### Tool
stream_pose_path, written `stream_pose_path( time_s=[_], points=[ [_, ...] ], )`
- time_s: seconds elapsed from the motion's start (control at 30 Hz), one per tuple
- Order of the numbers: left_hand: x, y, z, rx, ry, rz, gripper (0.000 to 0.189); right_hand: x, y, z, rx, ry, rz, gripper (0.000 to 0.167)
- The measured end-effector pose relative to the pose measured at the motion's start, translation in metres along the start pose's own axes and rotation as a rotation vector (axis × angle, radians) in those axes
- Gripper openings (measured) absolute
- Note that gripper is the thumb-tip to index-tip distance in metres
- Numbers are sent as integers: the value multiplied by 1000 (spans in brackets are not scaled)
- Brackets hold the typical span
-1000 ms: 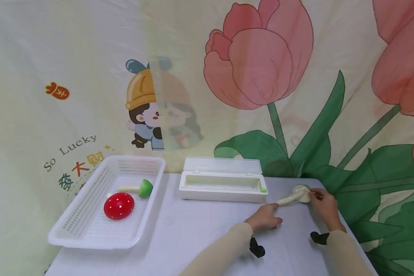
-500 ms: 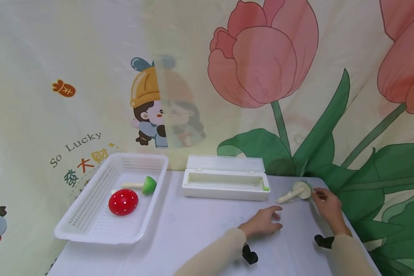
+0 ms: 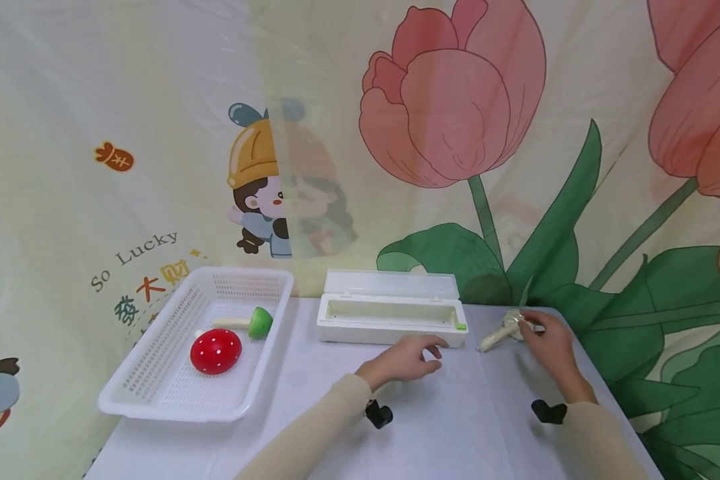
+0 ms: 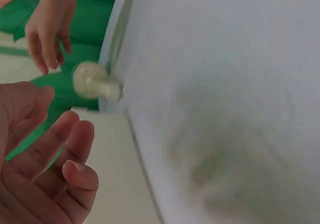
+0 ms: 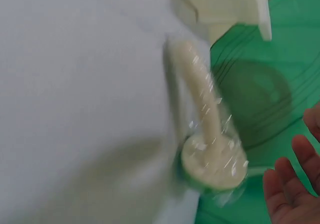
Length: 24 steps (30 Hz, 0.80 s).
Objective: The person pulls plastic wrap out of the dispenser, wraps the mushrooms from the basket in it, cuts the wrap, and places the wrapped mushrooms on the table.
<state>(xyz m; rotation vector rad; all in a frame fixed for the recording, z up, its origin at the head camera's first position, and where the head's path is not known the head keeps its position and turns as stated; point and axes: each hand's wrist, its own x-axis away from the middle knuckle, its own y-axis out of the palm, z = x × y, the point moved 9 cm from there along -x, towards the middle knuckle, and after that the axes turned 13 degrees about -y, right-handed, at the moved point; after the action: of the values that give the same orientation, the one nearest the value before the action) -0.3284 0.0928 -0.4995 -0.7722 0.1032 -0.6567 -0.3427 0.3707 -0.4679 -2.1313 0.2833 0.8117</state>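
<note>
A toy mushroom (image 3: pixel 497 339) with a pale stem and green-edged cap lies on its side at the table's back right. Clear, shiny film wraps it, as the right wrist view shows (image 5: pixel 214 156). My right hand (image 3: pixel 552 343) is just above its cap with loosely bent fingers; in the right wrist view those fingers (image 5: pixel 287 184) are apart from it. My left hand (image 3: pixel 403 360) hovers in front of a long white box (image 3: pixel 390 331), fingers relaxed and holding nothing. The box's lid is raised, and a small green piece sits at its right end.
At the left stands a white perforated basket (image 3: pixel 174 411). In it lie a red, white-dotted mushroom (image 3: pixel 216 351) and a green-capped mushroom (image 3: pixel 261 323). A printed curtain (image 3: pixel 324 67) hangs behind the white-covered table (image 3: pixel 336 400).
My left hand has left the mushroom's stem end and moved left to the front of the white box. The right hand has come off the cap's edge and is now over it.
</note>
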Motion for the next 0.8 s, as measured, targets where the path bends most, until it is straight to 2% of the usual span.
stream_pose_path(
  time_s=[0.2, 0.4, 0.6, 0.8],
  points=[
    [13, -57, -20, -2, -29, 101, 34, -18, 24, -40, -22, -100, -76, 25],
    [24, -108, -34, -8, -55, 227, 31, -29, 64, -70, -63, -202, -261, 28],
    [34, -134, -46, 0, -91, 267, 33, -31, 99, -91, -60, -313, -363, 18],
    [40, -144, -56, 7, -102, 291, 33, -35, 117, -100, -8, -391, -390, 12]
  ],
)
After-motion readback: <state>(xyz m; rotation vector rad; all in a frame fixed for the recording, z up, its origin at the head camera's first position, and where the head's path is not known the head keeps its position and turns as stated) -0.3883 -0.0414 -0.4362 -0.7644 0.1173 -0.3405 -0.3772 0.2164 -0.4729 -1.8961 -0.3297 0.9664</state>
